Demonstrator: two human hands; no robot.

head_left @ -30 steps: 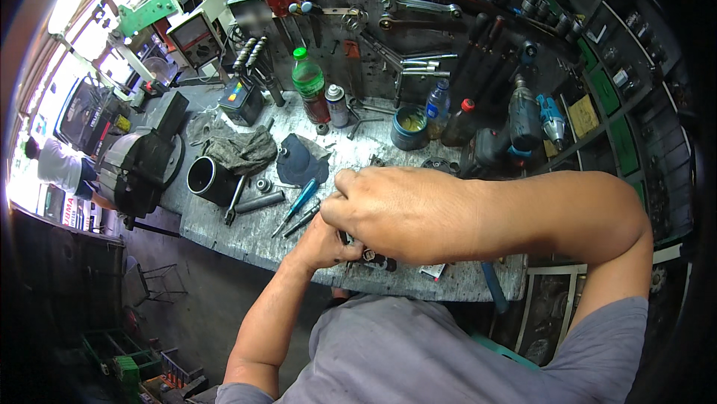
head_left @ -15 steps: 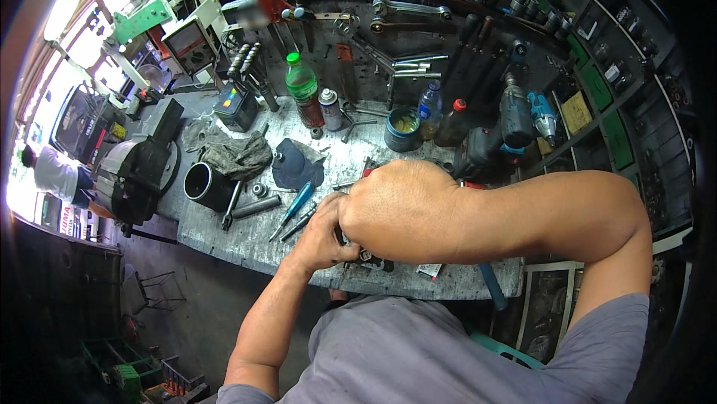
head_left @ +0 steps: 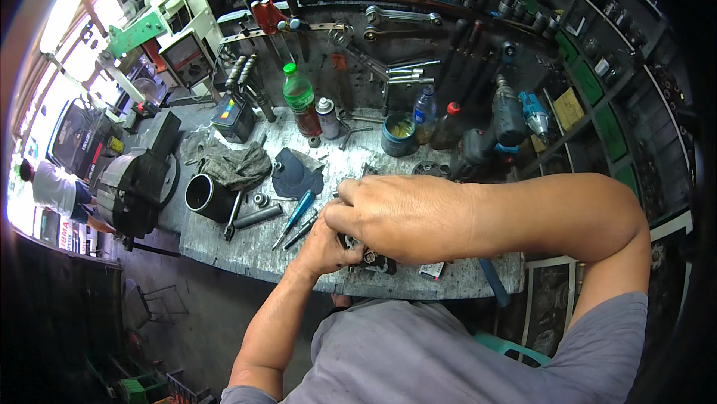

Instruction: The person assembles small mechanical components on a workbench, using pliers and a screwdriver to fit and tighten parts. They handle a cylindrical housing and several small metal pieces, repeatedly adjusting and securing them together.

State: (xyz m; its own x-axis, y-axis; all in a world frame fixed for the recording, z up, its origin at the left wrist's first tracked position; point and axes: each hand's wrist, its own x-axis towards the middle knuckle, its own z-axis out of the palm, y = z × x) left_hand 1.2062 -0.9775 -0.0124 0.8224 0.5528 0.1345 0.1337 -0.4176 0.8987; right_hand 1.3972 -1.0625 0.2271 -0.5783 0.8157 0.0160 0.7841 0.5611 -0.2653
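Observation:
My left hand (head_left: 326,246) is closed around the left side of a dark metal part (head_left: 381,263), its thumb pressed on it. A small bright round fitting shows on that part, near the bench's front edge. From the right, my right hand (head_left: 392,210) reaches over the part with its fingers curled, meeting my left fingers. What the right fingers grip is hidden beneath them. Just left of my hands lie a blue-handled screwdriver (head_left: 301,211) and a dark slim tool (head_left: 300,233). A dark flat piece (head_left: 298,175) lies behind them.
On the workbench (head_left: 216,246) stand a black cylinder (head_left: 213,201), a wrench (head_left: 233,219), a rag (head_left: 237,164), a green-capped bottle (head_left: 301,99), a spray can (head_left: 327,118) and a grease tub (head_left: 399,137). Cordless drills (head_left: 511,116) are at right. A person (head_left: 56,185) is far left.
My right hand has turned at the wrist and dropped slightly, so its bent fingers now show. More of the dark metal part is visible. The view has shifted a little.

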